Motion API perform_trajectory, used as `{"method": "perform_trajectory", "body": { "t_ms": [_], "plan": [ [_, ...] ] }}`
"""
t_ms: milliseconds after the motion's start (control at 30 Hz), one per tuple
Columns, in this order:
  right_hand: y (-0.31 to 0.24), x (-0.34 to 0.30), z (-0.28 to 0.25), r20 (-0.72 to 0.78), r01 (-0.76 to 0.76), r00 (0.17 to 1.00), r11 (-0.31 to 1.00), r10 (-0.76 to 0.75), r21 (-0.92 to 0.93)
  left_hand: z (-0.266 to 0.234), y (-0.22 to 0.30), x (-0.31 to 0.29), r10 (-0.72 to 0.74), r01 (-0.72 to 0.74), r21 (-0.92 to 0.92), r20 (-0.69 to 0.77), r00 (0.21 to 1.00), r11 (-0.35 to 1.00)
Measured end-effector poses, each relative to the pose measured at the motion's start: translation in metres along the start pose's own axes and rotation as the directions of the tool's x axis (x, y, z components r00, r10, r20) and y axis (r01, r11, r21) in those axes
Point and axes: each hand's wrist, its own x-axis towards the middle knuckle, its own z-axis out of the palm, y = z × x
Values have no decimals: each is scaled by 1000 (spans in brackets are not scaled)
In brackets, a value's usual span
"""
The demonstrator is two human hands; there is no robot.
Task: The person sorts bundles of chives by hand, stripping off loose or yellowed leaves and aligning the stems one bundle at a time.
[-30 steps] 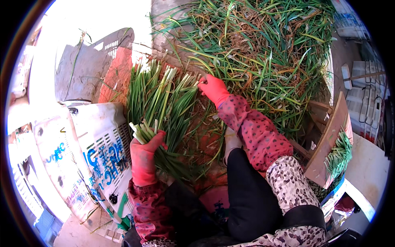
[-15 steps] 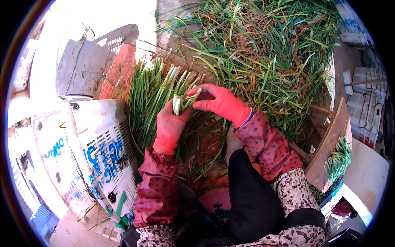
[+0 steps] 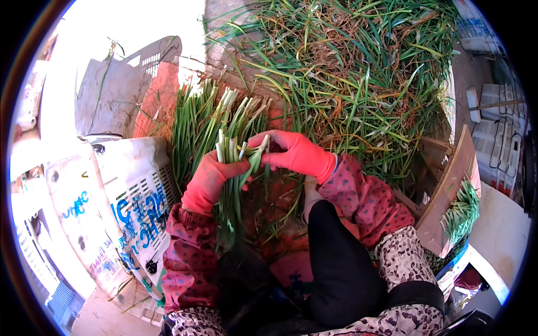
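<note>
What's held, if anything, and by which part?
Left hand: bunch of green stalks, just below their pale ends. Right hand: apparently one stalk, near its pale end.

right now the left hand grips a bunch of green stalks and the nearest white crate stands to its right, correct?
The side is wrong: in the head view, the left hand gripping the bunch of green stalks has the nearest white crate to its left.

White crate (image 3: 137,168) blocks space L of L hand (image 3: 213,176); knee (image 3: 328,224) sits btwn forearms (image 3: 193,260). Open air over leaf heap (image 3: 358,67), beyond R hand (image 3: 300,154).
</note>
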Motion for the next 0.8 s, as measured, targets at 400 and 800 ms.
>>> {"method": "perform_trajectory", "body": {
  "t_ms": [400, 800],
  "plan": [
    [34, -2, 2, -30, 173, 954, 629, -299, -758, 8, -57, -8, 250, -232, 107, -210, 945, 967],
    [10, -6, -39, 51, 129, 982, 451, -182, -883, 4, -31, 1, -5, 6, 15, -75, 997, 1000]
  ]
}}
